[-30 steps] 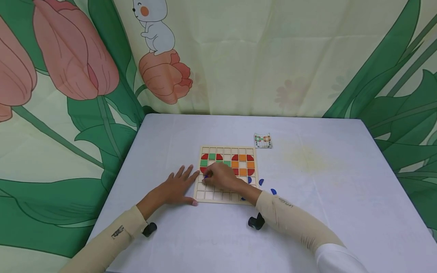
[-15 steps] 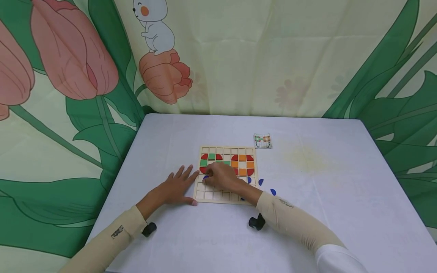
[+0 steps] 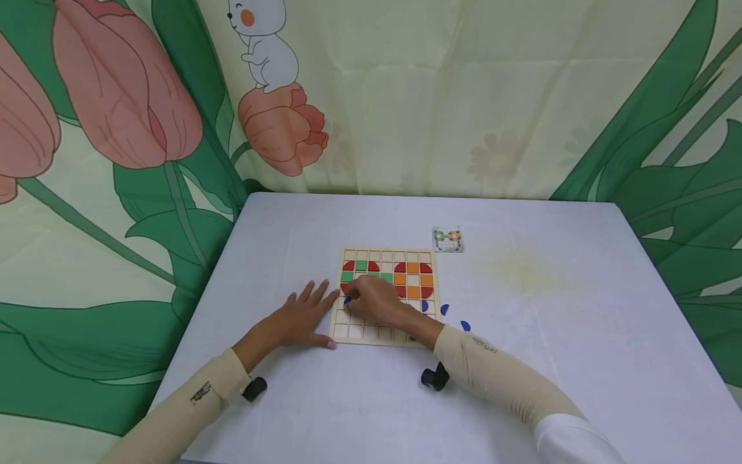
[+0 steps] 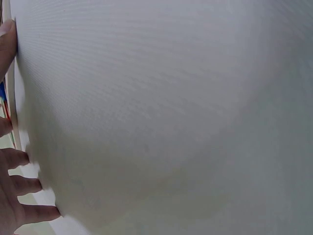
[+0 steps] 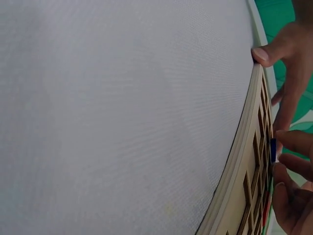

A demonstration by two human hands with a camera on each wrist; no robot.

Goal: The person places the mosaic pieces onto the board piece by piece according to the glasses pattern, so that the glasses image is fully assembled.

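Observation:
My right hand (image 3: 375,299) reaches over the wooden grid board (image 3: 377,334). Its fingertips pinch a small blue piece (image 5: 273,150) at a cell by the board's left side, just below a red piece; the fingers partly hide it. My left hand (image 3: 298,320) lies flat with spread fingers, its thumb and index finger touching the board's left edge. Red quarter-round pieces (image 3: 426,292), green squares (image 3: 361,265) and orange squares (image 3: 413,267) fill cells in the board's upper half. A blue half-round piece (image 3: 425,305) sits toward the right of the board.
Two more blue half-round pieces, a nearer one (image 3: 444,309) and a farther one (image 3: 466,326), lie on the white tablecloth (image 3: 522,374) right of the board. A small pattern card (image 3: 447,239) rests beyond the board's top right corner.
The blue piece at my right fingertips has shifted slightly and shows more of its face at the board's left side. Both hands stay almost where they were.

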